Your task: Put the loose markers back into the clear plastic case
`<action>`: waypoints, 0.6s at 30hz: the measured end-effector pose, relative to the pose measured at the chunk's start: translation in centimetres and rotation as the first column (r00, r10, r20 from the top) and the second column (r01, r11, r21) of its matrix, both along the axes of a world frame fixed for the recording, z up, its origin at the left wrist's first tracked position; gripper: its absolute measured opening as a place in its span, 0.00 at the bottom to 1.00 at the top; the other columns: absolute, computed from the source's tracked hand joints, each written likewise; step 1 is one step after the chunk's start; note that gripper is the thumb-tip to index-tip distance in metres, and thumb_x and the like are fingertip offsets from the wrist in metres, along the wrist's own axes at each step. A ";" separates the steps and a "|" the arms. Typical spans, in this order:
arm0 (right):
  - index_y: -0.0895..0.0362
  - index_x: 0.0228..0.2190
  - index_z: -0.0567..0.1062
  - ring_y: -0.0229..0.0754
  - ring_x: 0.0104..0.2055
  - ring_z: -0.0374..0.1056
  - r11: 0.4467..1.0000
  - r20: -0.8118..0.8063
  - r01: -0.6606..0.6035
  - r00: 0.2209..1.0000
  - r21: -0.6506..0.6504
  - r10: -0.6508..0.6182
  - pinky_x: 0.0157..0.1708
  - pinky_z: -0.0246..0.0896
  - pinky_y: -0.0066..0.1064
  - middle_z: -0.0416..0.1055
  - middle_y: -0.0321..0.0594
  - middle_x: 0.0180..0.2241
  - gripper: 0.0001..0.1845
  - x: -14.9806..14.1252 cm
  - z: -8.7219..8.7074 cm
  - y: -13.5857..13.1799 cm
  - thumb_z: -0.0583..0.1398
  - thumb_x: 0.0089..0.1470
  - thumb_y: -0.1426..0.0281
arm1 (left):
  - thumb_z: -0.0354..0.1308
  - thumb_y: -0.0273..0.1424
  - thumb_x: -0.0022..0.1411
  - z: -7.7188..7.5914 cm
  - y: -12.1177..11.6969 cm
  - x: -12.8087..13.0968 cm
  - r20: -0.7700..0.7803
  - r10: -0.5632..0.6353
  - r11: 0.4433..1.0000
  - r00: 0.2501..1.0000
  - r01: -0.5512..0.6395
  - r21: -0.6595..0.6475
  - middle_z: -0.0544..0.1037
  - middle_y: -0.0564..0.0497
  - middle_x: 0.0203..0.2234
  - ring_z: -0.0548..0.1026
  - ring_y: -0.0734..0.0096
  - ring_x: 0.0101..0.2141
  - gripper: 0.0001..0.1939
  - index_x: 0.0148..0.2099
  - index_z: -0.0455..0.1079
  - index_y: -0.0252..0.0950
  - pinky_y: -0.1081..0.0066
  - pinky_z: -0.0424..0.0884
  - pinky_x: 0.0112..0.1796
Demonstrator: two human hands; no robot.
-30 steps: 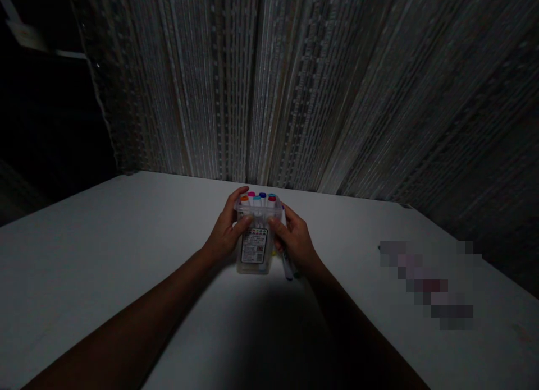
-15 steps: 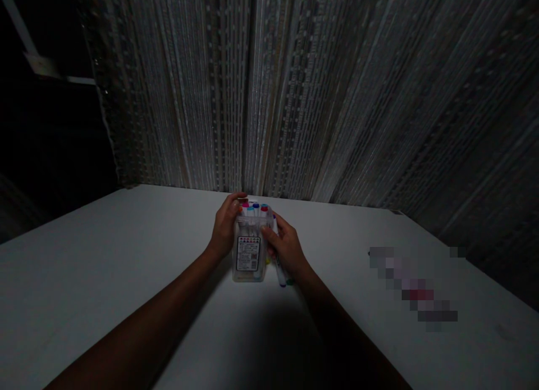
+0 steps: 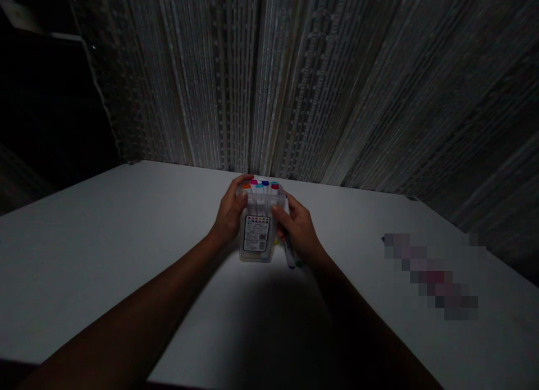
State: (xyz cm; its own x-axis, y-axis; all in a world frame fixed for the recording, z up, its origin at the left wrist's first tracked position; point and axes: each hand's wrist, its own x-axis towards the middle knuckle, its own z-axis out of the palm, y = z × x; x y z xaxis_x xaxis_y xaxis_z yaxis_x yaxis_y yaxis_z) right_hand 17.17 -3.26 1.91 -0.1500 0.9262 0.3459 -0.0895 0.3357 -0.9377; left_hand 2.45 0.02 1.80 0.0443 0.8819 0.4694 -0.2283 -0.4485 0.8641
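Note:
A clear plastic marker case (image 3: 255, 233) with a printed label stands upright at the middle of the table. Several markers (image 3: 265, 188) with orange, pink, blue and red caps poke out of its top. My left hand (image 3: 231, 213) is closed around the case's upper left side, thumb at the front rim. Against the right side, my right hand (image 3: 300, 227) is closed around a few loose markers (image 3: 289, 254), their ends pointing down below the palm. Its thumb rests on the case's front right edge. The fingers behind the case are partly hidden.
The white table (image 3: 126, 255) spreads out under both arms. A pixelated patch (image 3: 435, 278) covers something lying at the right. Behind the table's far edge hangs a string curtain (image 3: 269, 81). The left background is dark.
The view has tilted down, so the case and hands appear higher and the table's near edge shows. My left thumb now lies at the front rim. Both hands keep their hold.

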 end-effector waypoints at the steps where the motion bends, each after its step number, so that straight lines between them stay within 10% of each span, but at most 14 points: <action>1: 0.56 0.49 0.67 0.27 0.16 0.52 1.000 -0.002 0.000 1.000 -0.002 0.000 0.13 0.49 0.22 0.65 0.31 0.25 0.27 0.0 0.0 0.0 0.60 0.49 0.59 | 0.56 0.61 0.37 0.0 0.0 0.0 0.000 -0.005 1.000 1.000 0.005 -0.001 0.74 0.54 0.40 0.73 0.88 0.33 0.39 0.47 0.64 0.40 0.89 0.69 0.33; 18: 0.57 0.50 0.66 0.27 0.15 0.53 1.000 0.009 0.017 1.000 -0.002 -0.017 0.13 0.49 0.23 0.65 0.31 0.25 0.30 -0.1 -0.1 0.1 0.61 0.48 0.57 | 0.56 0.60 0.38 -0.1 0.1 0.0 -0.002 -0.019 1.000 1.000 0.019 -0.010 0.73 0.54 0.39 0.72 0.88 0.33 0.39 0.47 0.63 0.40 0.89 0.69 0.33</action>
